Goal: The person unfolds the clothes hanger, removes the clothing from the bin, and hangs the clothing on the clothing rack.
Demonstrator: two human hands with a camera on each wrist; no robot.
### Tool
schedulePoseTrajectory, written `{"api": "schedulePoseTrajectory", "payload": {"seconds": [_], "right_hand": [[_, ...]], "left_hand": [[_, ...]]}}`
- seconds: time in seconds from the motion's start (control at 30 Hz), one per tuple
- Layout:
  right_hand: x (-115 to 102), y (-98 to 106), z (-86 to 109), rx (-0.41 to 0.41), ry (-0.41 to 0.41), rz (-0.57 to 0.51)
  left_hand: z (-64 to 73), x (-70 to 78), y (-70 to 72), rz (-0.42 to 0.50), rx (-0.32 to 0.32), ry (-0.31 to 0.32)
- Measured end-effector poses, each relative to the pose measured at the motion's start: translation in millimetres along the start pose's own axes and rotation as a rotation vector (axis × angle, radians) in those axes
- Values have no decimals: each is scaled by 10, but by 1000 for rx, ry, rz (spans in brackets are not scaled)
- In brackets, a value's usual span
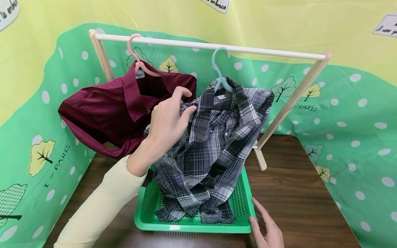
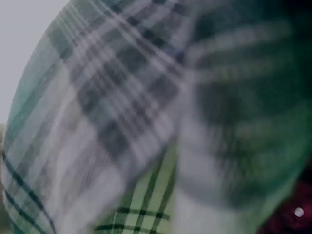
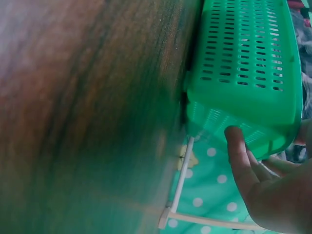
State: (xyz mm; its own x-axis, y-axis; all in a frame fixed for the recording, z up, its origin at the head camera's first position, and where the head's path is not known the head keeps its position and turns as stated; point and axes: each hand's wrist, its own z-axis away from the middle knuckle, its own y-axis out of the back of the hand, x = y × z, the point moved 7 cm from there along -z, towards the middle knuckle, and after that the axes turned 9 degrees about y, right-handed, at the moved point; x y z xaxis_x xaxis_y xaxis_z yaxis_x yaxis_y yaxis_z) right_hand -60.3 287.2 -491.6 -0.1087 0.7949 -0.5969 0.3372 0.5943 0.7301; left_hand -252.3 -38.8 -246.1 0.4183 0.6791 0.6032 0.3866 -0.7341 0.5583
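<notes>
A grey plaid shirt (image 1: 214, 137) hangs on a light blue hanger (image 1: 221, 82), its lower part and sleeves lying in the green basket (image 1: 192, 227). The blue hook overlaps the rail; whether it rests over the rail I cannot tell. At the shirt's left shoulder in the head view, my left hand (image 1: 167, 120) pinches the cloth between thumb and fingers. Blurred plaid cloth (image 2: 117, 97) fills most of the left wrist view. My right hand (image 1: 266, 229) grips the basket's near right corner, with fingers (image 3: 237, 146) against its outer wall.
A maroon shirt (image 1: 105, 106) hangs on a pink hanger (image 1: 134, 51) at the rail's left. The white rail (image 1: 273, 51) stands on wooden legs (image 1: 291, 100). Dark wooden tabletop (image 1: 285, 179) lies under the basket, before a patterned cloth backdrop (image 1: 356, 113).
</notes>
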Motion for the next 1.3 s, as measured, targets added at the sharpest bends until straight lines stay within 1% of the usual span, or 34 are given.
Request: {"api": "schedulePoseTrajectory", "payload": {"seconds": [0.07,0.13,0.23,0.3,0.37,0.43,0.6,0.7,0.8,0.87,0.97,1.07,1.13,1.2,1.3], "right_hand": [[10,2,-5,-9,5,25],[10,12,-6,2,11,52],[14,-2,6,4,15,-4],[12,-18,20,5,18,-50],[10,-31,30,3,23,-96],[8,-37,30,5,32,-120],[15,-41,13,16,35,-159],[28,-47,22,37,53,-173],[51,-54,37,49,66,-200],[61,-59,41,48,68,-224],[77,-53,40,46,60,-245],[91,-46,40,44,50,-241],[99,-48,42,38,37,-230],[103,-55,45,29,28,-228],[91,-62,47,20,28,-237]], "left_hand": [[-87,78,-59,-7,-5,1],[-180,156,-114,-19,-9,10],[-306,248,-190,-38,-23,33],[-365,287,-234,-53,-35,51],[-394,313,-270,-63,-49,64],[-411,324,-297,-67,-55,76],[-453,320,-368,-66,-48,85],[-424,297,-440,-66,-64,81],[-341,252,-507,-61,-83,59],[-280,216,-515,-52,-84,36],[-220,177,-497,-27,-82,-5],[-202,161,-473,-6,-91,-37],[-195,155,-451,0,-91,-48],[-179,151,-415,5,-79,-55],[-120,166,-330,28,-43,-82]]}}
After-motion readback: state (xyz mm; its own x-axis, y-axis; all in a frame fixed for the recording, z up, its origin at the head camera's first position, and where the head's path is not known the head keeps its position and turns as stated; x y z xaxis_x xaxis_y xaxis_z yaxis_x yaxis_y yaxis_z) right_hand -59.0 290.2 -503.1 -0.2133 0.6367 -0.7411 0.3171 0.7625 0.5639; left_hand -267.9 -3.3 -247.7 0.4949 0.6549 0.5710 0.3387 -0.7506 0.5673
